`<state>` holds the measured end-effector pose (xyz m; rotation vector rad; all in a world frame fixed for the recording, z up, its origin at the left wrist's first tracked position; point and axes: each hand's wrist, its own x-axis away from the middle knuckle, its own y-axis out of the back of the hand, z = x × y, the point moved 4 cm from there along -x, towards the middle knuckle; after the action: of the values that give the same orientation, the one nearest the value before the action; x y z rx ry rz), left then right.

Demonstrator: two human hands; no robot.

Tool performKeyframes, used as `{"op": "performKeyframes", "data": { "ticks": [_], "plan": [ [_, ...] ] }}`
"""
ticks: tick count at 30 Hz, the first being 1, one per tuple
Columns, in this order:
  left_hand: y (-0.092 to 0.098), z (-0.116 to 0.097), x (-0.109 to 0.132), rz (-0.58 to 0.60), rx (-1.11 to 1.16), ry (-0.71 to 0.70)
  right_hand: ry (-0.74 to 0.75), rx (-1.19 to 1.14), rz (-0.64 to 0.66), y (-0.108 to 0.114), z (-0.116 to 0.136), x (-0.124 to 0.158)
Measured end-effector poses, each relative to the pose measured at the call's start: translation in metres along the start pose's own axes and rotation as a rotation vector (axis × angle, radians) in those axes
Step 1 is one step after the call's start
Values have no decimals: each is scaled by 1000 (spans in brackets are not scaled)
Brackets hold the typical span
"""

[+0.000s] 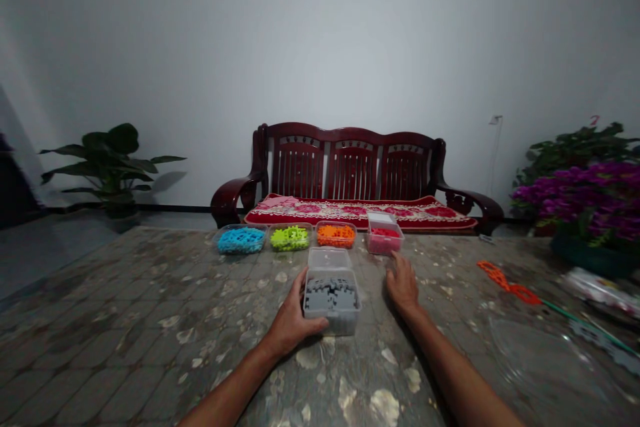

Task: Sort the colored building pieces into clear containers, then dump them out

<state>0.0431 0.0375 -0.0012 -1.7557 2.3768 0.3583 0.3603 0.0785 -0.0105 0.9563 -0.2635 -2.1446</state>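
Observation:
My left hand point(295, 313) is wrapped round the left side of a clear plastic box point(333, 323), its thumb along the front. Grey interlocking plastic pieces point(330, 293) fill the box, whose hinged lid point(329, 258) stands open at the back. To the right, my right hand point(403, 283) rests over the table with its fingers apart and nothing in them. Its fingertips are close to a clear box of red pieces point(384, 243), also with its lid up; whether they touch it I cannot tell.
Along the far table edge stand boxes of blue pieces point(241, 240), lime green pieces point(290, 238) and orange pieces point(336, 235). At right lie linked orange pieces point(510, 285), a grey strip point(603, 343), a clear plastic lid point(545, 353) and a flower pot point(590, 253). Behind is a wooden bench point(350, 160).

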Motion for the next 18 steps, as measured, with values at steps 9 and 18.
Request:
{"op": "performKeyframes", "data": {
  "ticks": [9, 18],
  "plan": [
    [4, 2, -2, -32, -3, 24, 99, 267, 172, -1, 17, -60],
    [2, 4, -8, 25, -30, 28, -141, -358, 192, 12, 54, 15]
  ]
}}
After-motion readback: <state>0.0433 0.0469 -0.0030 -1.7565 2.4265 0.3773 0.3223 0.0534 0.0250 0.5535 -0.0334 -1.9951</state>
